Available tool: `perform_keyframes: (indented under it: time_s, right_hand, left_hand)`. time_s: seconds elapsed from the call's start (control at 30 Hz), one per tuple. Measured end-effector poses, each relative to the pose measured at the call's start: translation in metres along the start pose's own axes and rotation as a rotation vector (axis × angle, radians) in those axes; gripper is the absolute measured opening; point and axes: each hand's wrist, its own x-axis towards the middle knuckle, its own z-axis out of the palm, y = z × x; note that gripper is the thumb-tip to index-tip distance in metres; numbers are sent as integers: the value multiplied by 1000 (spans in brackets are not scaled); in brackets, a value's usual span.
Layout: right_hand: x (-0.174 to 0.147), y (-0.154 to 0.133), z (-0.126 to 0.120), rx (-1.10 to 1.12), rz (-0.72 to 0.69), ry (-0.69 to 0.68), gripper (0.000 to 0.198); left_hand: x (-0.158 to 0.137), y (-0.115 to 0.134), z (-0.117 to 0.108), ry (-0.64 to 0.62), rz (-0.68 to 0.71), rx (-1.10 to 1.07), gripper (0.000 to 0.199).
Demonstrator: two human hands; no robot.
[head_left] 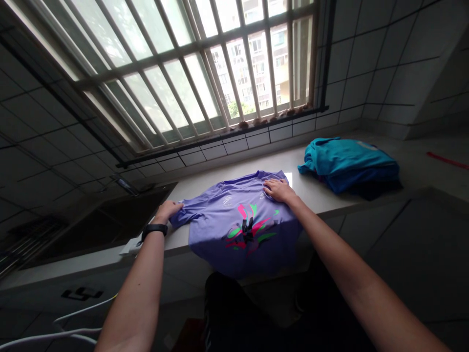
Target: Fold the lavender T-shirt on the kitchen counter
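Note:
A purple T-shirt (212, 230) with a pink, green and black print lies spread on the pale countertop, its lower part hanging over the front edge. At its left sleeve, my left hand (169, 210) pinches the sleeve's end between thumb and fingers; a dark band circles that wrist. My right hand (278, 189) lies on the shirt near the right shoulder, palm down with the fingers stretched out. The right sleeve is partly hidden under this hand and forearm.
Folded teal and dark blue clothes (351, 161) form a pile on the counter (304, 190) at right. A dark sink (120, 220) with a faucet (126, 186) lies left. A red strip (447, 160) rests far right. Behind stands a barred window (205, 73). White cable (76, 332) hangs lower left.

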Motion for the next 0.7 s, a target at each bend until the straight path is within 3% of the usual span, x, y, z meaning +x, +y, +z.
perform_keyframes:
  time_s: [0.1, 0.23, 0.43, 0.6, 0.7]
  right_hand:
    - [0, 0, 0, 7, -3, 1, 51]
    - [0, 0, 1, -4, 3, 11, 50]
    - [-1, 0, 1, -10, 5, 7, 50]
    - [-2, -2, -2, -1, 3, 11, 48]
    - [3, -3, -9, 25, 6, -11, 46]
  left_hand:
    - [-1, 8, -6, 44, 72, -201, 27]
    - [-10, 29, -6, -97, 158, -448, 44]
    - [-24, 56, 11, -248, 233, -212, 42]
    - [-25, 64, 37, -136, 167, -36, 68]
    - [-16, 66, 51, -102, 248, -51, 66]
